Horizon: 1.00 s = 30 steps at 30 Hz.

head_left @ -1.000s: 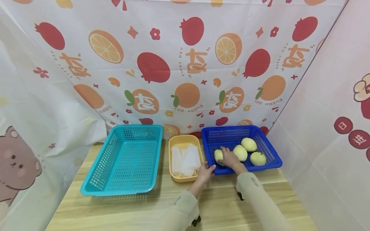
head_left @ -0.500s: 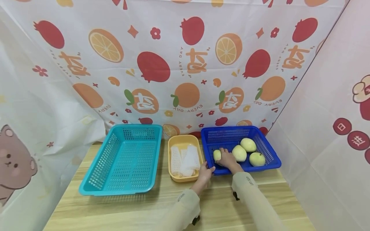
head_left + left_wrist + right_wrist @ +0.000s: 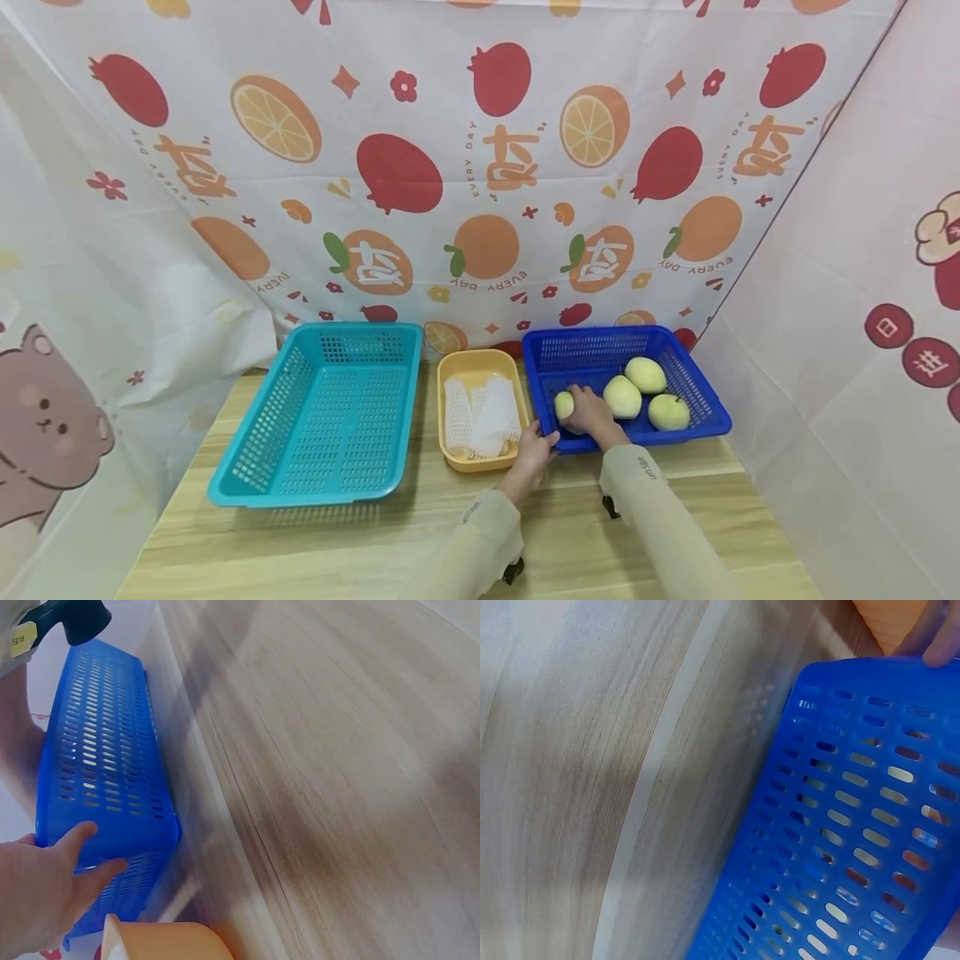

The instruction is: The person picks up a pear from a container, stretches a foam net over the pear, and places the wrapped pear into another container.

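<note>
My right hand (image 3: 588,411) reaches into the blue basket (image 3: 701,427) and holds a pale yellow-green pear (image 3: 563,405) at its left end, the fingers curled over the fruit. At the basket's near left corner, my left hand (image 3: 534,450) grips the rim. The left wrist view shows two digits of that left hand (image 3: 45,889) against the outer wall. Three more pears lie to the right of my right hand: one pear (image 3: 622,398) close beside it, another pear (image 3: 646,376) behind, and a pear with a stem (image 3: 669,412) nearer the right wall.
Left of the blue basket stands a small yellow tray (image 3: 476,467) with several white foam net sleeves (image 3: 497,417). Farther left is a large turquoise basket (image 3: 330,500). All stand on a wooden table (image 3: 360,550), with a fruit-print cloth (image 3: 465,183) hanging behind.
My right hand has shifted slightly and its fingers have closed farther over the pear at the left end. The left hand has stayed at the basket's corner.
</note>
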Motion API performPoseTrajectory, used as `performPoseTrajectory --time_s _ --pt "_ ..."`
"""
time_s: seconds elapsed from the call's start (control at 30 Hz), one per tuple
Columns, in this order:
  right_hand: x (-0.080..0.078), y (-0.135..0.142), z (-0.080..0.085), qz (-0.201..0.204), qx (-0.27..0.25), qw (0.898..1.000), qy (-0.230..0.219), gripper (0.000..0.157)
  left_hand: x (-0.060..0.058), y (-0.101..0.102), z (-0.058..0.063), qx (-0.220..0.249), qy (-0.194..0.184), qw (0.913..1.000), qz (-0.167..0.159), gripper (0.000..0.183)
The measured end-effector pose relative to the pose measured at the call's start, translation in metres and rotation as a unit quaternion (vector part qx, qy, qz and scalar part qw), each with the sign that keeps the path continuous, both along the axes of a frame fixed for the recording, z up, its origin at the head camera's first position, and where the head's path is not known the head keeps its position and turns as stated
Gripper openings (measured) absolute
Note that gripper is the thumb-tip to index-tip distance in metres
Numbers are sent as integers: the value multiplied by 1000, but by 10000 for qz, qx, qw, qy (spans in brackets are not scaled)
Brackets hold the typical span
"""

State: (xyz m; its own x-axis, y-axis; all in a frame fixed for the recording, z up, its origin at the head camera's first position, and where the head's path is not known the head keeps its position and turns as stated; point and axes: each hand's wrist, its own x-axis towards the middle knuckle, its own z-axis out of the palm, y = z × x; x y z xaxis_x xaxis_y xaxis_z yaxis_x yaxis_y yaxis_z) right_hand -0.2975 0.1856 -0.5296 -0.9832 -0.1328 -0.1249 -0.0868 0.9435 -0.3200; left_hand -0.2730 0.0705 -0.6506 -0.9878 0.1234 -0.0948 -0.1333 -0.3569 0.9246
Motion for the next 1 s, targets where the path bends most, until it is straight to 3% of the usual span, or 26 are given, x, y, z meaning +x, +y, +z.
performPoseTrajectory --time_s 0.03,0.17,0.27,0.33,0.37,0.4,0.47,0.6,0.63,0.7,0.77,0.83,0.87,0.93,1.0 --pt "0 1 1 5 -17 10000 22 68 2 -1 6 -36 60 10000 -48 44" --pt "2 5 4 -57 -149 9999 18 68 30 -7 70 -194 -291 9994 -23 44" --pt "3 9 7 -107 -207 9997 69 68 49 -9 111 -309 -599 9977 67 44" --pt "3 12 7 -130 -206 9996 122 68 53 -9 119 -311 -547 9980 88 44" --pt "4 13 8 -158 -218 9996 131 69 53 -9 118 -282 -572 9979 93 44" --pt "4 14 9 -188 -233 9995 130 69 48 -8 105 -223 -362 9991 69 43" --pt "5 16 10 -234 -300 9991 162 69 39 -7 88 -224 -306 9993 42 43" --pt "9 15 19 -246 -545 9975 370 71 5 1 23 -251 -89 9996 66 44" --pt "10 15 21 -244 -623 9968 439 71 1 4 16 -332 -205 9992 132 45" --pt "12 14 25 -236 -740 9954 566 71 -6 6 -5 -340 15 9991 239 44" --pt "14 14 28 -244 -862 9937 672 71 -4 5 -1 -507 10 9983 304 43" --pt "15 13 32 -271 -968 9921 751 71 5 0 17 -644 -85 9975 271 43" --pt "16 13 33 -268 -1022 9913 790 71 8 -2 21 -621 102 9977 249 42" --pt "19 10 37 -277 -1148 9896 815 71 12 -7 33 -899 7 9956 272 45" --pt "24 7 40 -285 -1301 9876 830 71 9 -12 26 -1037 243 9935 402 46"
